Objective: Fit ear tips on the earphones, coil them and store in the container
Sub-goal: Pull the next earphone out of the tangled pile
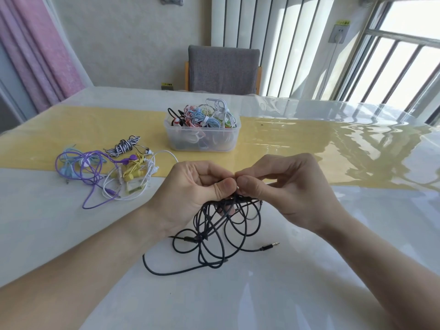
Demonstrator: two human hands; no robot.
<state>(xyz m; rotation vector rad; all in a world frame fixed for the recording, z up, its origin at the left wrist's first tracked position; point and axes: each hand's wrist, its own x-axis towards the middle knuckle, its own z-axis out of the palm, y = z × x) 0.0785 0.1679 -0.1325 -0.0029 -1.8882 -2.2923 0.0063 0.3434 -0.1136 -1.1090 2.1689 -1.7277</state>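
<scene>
Black earphones (214,236) hang in loose tangled loops from both hands, low over the table, and the jack plug (270,246) lies on the table to the right. My left hand (190,189) grips the upper part of the cable, thumb pressed against the fingers. Facing it, my right hand (281,184) pinches something small at the same spot; the earbud and any ear tip are hidden between the fingertips. The clear plastic container (202,139) stands farther back at the centre, full of coiled coloured earphones.
A heap of loose earphones lies to the left: purple (88,170), yellow (133,170), white (145,186) and a black-and-white striped coil (123,146). A yellow runner (285,139) crosses the table. A grey chair (222,67) stands behind the far edge.
</scene>
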